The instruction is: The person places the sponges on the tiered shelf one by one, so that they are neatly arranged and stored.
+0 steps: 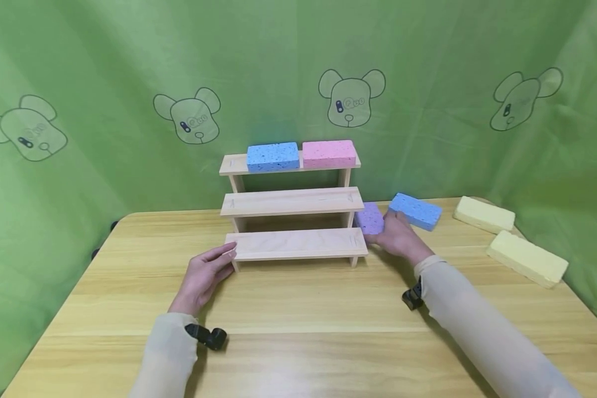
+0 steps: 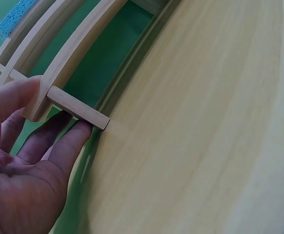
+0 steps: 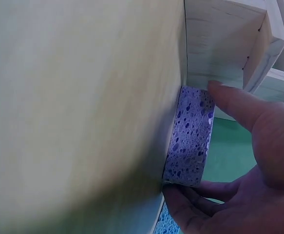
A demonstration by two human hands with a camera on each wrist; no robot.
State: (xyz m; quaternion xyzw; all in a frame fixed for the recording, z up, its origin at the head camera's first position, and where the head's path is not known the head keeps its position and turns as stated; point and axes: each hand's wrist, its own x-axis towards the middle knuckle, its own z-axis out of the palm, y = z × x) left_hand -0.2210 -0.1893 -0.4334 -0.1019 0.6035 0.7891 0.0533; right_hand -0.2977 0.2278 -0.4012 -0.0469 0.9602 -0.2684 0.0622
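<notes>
A three-step wooden display shelf (image 1: 293,244) stands on the table. My left hand (image 1: 206,276) holds the left end of its lowest step; in the left wrist view the thumb lies on the board and fingers touch the front leg (image 2: 78,107). Beside the shelf's right side, my right hand (image 1: 398,237) grips a purple sponge (image 1: 370,219) on the tabletop. The right wrist view has the thumb at one end of this purple sponge (image 3: 189,136) and fingers at the other. Just behind that hand lies a blue sponge (image 1: 415,211).
On the top step sit a blue sponge (image 1: 272,157) and, to its right, a pink sponge (image 1: 329,153). Two pale yellow sponges (image 1: 485,214) lie at the table's right. A green curtain (image 1: 278,66) with bear-head drawings hangs behind the wooden table (image 1: 298,309).
</notes>
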